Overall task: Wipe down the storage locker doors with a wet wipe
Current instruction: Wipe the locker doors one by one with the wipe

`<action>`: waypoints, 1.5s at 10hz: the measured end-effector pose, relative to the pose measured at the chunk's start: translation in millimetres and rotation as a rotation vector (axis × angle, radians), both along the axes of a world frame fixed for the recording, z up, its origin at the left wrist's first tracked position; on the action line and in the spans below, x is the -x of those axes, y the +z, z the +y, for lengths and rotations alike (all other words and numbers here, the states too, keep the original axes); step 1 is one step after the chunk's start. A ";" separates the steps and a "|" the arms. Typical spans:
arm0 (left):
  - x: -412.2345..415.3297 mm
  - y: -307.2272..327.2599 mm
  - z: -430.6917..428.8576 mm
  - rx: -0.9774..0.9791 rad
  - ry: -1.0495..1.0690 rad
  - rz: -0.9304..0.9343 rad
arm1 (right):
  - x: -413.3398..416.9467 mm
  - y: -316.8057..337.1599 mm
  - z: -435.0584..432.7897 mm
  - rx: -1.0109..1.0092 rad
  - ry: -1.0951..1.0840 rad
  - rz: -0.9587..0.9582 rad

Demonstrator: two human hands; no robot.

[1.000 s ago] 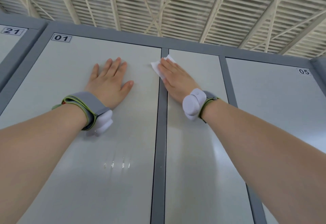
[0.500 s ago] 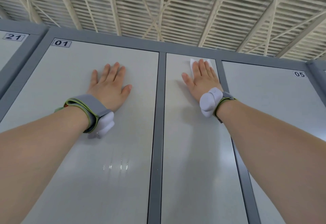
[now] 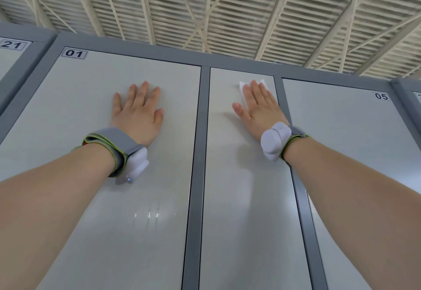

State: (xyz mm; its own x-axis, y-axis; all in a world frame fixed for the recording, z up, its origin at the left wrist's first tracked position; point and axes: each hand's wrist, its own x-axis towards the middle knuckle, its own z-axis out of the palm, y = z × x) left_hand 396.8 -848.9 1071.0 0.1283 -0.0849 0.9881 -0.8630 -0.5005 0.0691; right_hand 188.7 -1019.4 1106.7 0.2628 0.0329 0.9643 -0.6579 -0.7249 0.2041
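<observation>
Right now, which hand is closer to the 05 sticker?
Right. The right hand presses the wet wipe on the middle door, left of the 05 label; the left hand lies flat on door 01, farther left.

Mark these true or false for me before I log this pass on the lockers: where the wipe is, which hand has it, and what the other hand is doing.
1. The right hand presses the wet wipe flat against the middle door. True.
2. The left hand holds a second wipe. False: it lies bare and flat on door 01, fingers straight.
3. The wet wipe sits near the top edge of its door. True.
4. The wet wipe is on door 05. False: it is on the middle door, between door 01 and door 05.
</observation>
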 end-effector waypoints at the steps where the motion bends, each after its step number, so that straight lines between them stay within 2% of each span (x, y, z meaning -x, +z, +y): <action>1: 0.7 -1.8 -1.3 0.011 0.010 -0.016 | 0.0 12.3 -1.7 -0.096 -0.005 -0.103; 3: -0.9 -2.6 -1.8 0.023 0.021 -0.041 | -12.9 27.9 3.8 -0.099 -0.043 -0.155; 6: -2.3 -2.2 -3.1 0.033 0.028 -0.050 | -6.0 -4.9 0.3 0.171 0.044 0.130; 8: -3.1 -1.9 -4.3 0.039 0.042 -0.056 | -0.3 -6.0 -4.5 0.102 0.174 -0.094; 11: -3.2 -2.7 -4.0 0.044 0.039 -0.057 | -5.6 -6.3 6.7 0.045 0.092 0.029; 13: -3.0 -3.5 -2.1 0.025 0.042 -0.057 | -6.6 -34.7 11.5 0.075 0.249 0.113; 14: -2.5 -3.6 -1.1 0.018 0.037 -0.060 | 0.6 -38.0 7.8 0.077 0.200 0.116; 15: -1.7 -3.3 -0.2 -0.001 0.034 -0.052 | 6.8 -30.9 6.2 0.023 0.179 0.019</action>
